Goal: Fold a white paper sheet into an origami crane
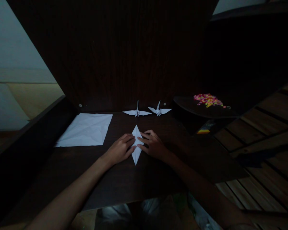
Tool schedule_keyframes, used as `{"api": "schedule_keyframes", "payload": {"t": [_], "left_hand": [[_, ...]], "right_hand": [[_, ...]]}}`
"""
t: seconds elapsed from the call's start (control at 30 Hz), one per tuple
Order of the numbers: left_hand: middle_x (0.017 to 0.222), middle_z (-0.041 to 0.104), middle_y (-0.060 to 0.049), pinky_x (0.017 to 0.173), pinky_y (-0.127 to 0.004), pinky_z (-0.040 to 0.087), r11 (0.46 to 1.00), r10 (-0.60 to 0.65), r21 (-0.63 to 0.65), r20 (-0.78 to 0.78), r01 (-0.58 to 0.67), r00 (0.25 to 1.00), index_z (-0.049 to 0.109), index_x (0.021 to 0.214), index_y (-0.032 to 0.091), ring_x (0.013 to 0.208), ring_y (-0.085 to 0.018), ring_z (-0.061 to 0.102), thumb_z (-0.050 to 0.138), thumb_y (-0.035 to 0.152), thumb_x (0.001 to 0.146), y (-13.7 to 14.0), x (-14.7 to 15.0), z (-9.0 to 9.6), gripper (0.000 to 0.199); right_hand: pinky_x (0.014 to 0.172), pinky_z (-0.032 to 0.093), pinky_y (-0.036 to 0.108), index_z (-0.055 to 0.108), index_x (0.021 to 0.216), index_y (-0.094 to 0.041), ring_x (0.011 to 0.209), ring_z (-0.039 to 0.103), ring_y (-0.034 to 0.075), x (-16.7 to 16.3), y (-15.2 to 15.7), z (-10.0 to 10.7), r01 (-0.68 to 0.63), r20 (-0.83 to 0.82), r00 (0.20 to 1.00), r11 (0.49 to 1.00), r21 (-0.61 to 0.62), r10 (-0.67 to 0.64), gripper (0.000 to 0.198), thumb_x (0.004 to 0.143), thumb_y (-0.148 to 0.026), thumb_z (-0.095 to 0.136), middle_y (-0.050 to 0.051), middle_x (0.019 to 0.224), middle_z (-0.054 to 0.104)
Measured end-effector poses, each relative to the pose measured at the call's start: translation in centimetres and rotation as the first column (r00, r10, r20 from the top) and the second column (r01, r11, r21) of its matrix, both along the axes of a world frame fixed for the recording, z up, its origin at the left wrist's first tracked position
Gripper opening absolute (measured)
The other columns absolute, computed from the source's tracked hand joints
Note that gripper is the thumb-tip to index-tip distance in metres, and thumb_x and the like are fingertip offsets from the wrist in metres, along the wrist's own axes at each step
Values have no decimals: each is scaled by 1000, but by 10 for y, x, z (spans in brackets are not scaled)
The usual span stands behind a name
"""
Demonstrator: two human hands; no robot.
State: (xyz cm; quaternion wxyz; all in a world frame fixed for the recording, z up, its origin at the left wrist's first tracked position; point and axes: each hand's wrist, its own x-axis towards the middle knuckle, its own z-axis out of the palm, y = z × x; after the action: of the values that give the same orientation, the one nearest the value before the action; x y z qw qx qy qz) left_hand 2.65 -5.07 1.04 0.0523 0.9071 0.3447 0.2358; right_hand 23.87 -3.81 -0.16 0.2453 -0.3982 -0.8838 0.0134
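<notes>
A white paper folded into a narrow diamond [135, 156] lies on the dark desk, its points toward and away from me and a crease running down its middle. On its left half rest the fingertips of my left hand [121, 148], with the fingers stretched out. My right hand [156, 146] presses on the right half with spread fingers. Both hands are open, lying on the paper rather than gripping it. Just beyond stand two folded paper cranes, one crane [137, 113] straight ahead and another crane [159, 111] to its right, wings spread.
A creased white paper sheet [86, 131] lies flat at the left, near the desk's raised side panel [36, 127]. A dark upright board [124, 57] closes off the back. Small colourful pieces [210, 100] are heaped on a rounded shelf [182, 103] at the right.
</notes>
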Motion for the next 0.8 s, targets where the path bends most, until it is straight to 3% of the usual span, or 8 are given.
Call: {"api": "schedule_keyframes", "payload": {"t": [0.2,0.43,0.8], "left_hand": [[135,51,-11,103,-43,44,999,-36,-30,-31,35,999,47,135,20,120,-23,50,44,22,94,-3,4,-3,41],[130,55,-15,100,-45,46,1000,-20,15,-126,22,992,57,126,16,116,-26,54,43,24,95,-1,2,-4,35],[127,57,-13,99,-43,46,999,-40,3,-57,40,998,58,124,17,118,-25,52,44,27,95,-2,3,-4,34]], "right_hand": [[86,47,48,69,110,-21,110,47,29,0,1,-2,-9,-2,1000,1000,-28,9,30,86,-36,60,10,125,61],[89,46,47,64,117,-16,110,48,29,1,3,-1,5,-27,1000,997,-76,-7,41,83,-39,63,11,127,61],[94,37,50,55,129,-19,121,40,32,-1,0,2,109,86,991,986,-126,-99,53,82,-42,60,11,143,45]]}}
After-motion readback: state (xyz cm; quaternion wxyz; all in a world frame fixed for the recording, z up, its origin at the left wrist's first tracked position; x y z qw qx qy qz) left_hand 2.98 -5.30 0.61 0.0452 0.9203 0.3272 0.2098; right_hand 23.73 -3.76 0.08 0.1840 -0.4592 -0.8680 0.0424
